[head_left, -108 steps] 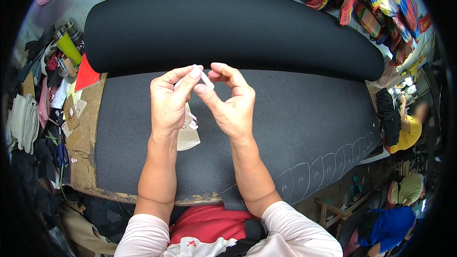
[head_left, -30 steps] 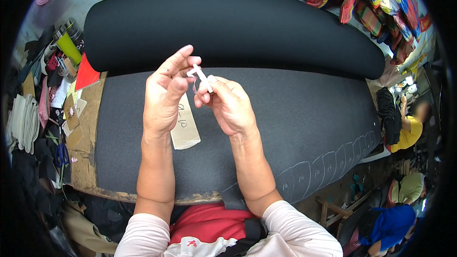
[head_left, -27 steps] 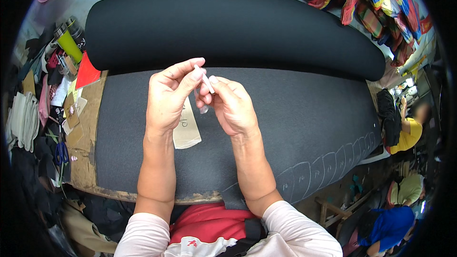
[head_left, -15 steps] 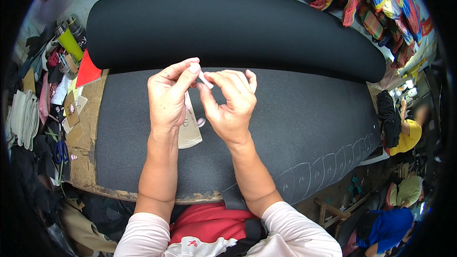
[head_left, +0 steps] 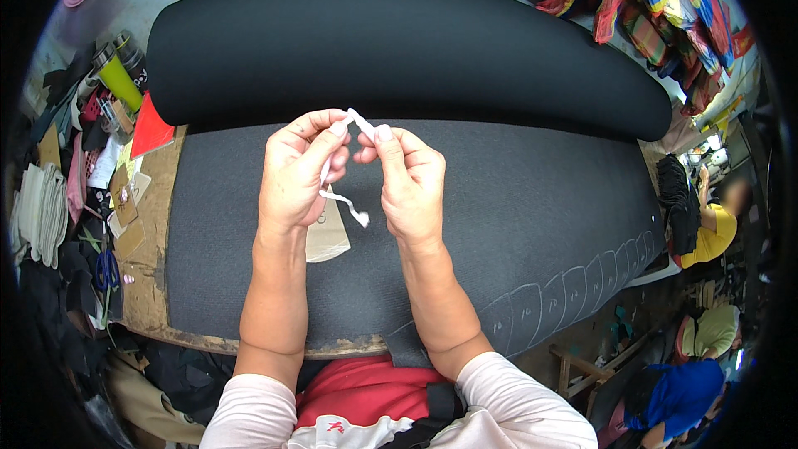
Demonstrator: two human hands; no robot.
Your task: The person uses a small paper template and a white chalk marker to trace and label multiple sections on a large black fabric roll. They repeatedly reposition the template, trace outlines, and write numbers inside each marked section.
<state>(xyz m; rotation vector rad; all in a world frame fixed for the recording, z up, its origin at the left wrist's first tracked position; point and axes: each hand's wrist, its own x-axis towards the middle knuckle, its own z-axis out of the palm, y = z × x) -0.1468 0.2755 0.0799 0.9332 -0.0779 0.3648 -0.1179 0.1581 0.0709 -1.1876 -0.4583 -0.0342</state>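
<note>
A thin white strip [head_left: 361,122], soft like cord or twisted cloth, spans the small gap between my hands. My left hand [head_left: 293,168] pinches one part of it between thumb and fingers. My right hand [head_left: 413,189] is closed on the other part, thumb on top. From below my left fingers a loose tail of the strip [head_left: 342,200] hangs down, ending in a small frayed lump. Beneath my hands a tan cardboard template [head_left: 330,237] lies on the dark grey fabric [head_left: 249,283], partly hidden by my left hand and wrist.
A large black fabric roll [head_left: 399,46] lies across the table's far side. Chalked outlines [head_left: 573,291] line the fabric's near right edge. Blue-handled scissors [head_left: 107,268], a red triangle [head_left: 152,127] and a green bottle [head_left: 118,79] are at left. A person in yellow [head_left: 715,233] works at right.
My right hand has turned, its thumb now over the strip and its fingers curled under. The strip's loose tail now hangs out longer below my left hand.
</note>
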